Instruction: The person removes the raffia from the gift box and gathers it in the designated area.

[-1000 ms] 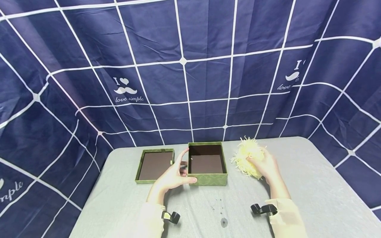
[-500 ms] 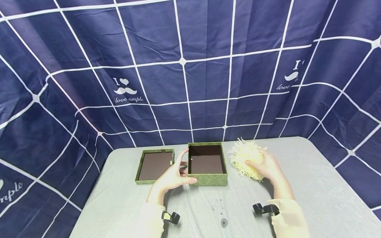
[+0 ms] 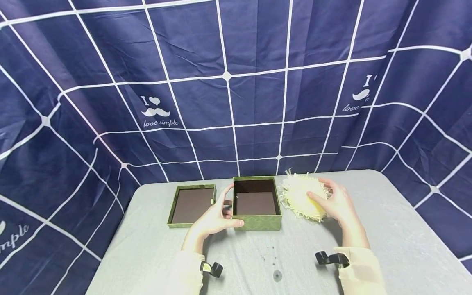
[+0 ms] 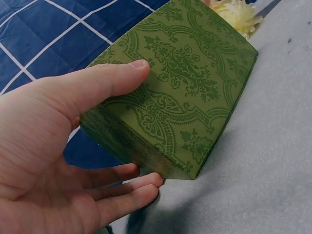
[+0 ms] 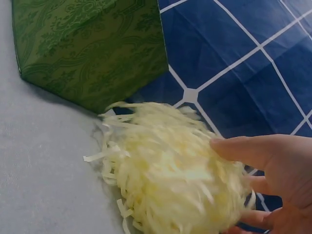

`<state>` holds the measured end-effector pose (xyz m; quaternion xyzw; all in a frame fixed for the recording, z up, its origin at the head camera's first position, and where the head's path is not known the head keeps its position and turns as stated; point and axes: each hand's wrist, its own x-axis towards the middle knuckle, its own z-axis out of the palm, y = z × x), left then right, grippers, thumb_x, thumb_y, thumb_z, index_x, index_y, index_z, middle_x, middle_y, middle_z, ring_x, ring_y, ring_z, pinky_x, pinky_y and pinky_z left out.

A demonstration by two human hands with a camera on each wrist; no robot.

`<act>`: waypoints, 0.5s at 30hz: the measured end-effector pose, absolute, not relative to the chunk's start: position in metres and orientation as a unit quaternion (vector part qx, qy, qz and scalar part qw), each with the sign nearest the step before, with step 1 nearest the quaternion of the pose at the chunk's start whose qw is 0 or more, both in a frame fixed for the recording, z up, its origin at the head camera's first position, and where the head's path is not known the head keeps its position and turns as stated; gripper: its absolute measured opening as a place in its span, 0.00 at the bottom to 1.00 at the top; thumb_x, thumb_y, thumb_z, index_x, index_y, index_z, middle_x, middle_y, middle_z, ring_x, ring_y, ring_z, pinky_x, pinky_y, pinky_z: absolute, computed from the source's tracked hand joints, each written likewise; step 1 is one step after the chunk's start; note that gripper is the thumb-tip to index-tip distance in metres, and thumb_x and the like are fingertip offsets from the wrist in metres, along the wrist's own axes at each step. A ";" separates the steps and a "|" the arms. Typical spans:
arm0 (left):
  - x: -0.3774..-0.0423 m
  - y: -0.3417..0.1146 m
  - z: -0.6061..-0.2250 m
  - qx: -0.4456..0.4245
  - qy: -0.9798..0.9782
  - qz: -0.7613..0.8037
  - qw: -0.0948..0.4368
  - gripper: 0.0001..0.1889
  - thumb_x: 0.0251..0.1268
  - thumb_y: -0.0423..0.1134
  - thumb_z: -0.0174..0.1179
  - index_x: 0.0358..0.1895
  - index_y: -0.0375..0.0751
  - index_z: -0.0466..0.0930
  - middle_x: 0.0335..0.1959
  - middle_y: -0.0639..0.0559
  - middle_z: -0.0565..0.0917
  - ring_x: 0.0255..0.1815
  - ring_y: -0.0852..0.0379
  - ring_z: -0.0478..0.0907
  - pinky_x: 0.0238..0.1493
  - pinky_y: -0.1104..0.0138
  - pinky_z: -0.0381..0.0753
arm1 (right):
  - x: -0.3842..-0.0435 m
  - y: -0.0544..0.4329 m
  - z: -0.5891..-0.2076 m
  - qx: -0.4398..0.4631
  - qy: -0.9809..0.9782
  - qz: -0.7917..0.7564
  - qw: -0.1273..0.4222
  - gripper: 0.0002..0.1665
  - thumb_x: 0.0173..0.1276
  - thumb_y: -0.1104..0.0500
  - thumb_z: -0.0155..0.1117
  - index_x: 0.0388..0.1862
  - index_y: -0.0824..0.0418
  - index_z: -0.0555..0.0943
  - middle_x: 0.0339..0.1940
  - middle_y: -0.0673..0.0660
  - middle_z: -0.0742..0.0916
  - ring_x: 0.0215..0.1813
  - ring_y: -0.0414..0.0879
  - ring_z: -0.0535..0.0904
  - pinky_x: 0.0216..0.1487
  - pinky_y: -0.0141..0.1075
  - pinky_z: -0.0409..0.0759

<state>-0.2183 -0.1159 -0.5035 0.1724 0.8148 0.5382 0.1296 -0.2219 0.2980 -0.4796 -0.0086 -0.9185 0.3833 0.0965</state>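
An uncovered green patterned box with a dark brown inside stands on the table. My left hand grips it at its left side, thumb on the front face and index finger at the back left corner. In the left wrist view the other fingertips lie along the side of the box. Right of the box lies a fluffy heap of pale yellow shredded paper. My right hand is at the heap's right side, thumb and fingers spread apart. In the right wrist view the thumb tip touches the edge of the shredded paper.
A shallow green-rimmed lid, inner side up, lies left of the box. The table has a light grey cloth with a few dark spots near the front. A navy curtain with white grid lines rises behind the table.
My right hand has shifted right and its fingers have spread from the shredded paper. The heap sits slightly further left, closer to the box. My left hand and the box have not moved.
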 end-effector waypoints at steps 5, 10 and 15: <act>-0.219 -0.116 -0.504 0.175 0.817 0.535 0.127 0.65 0.58 0.46 0.85 0.91 0.67 0.45 0.69 0.34 0.76 0.50 0.52 0.83 0.59 0.53 0.80 | -0.220 0.296 -0.478 0.000 -0.914 0.391 0.109 0.42 0.73 0.47 0.76 0.76 0.69 0.74 0.71 0.77 0.80 0.68 0.77 0.78 0.67 0.68 0.75; -0.219 -0.115 -0.504 0.177 0.824 0.527 0.111 0.65 0.57 0.46 0.86 0.91 0.65 0.47 0.66 0.36 0.78 0.50 0.52 0.83 0.59 0.53 0.82 | -0.220 0.294 -0.476 0.007 -0.913 0.392 0.112 0.42 0.73 0.48 0.76 0.76 0.69 0.75 0.71 0.76 0.80 0.67 0.75 0.79 0.67 0.68 0.75; -0.219 -0.114 -0.502 0.181 0.838 0.507 0.088 0.64 0.55 0.49 0.86 0.91 0.62 0.49 0.65 0.35 0.82 0.53 0.52 0.85 0.63 0.49 0.83 | -0.220 0.294 -0.474 0.015 -0.914 0.390 0.110 0.41 0.73 0.48 0.77 0.75 0.69 0.75 0.71 0.75 0.80 0.67 0.75 0.79 0.66 0.67 0.76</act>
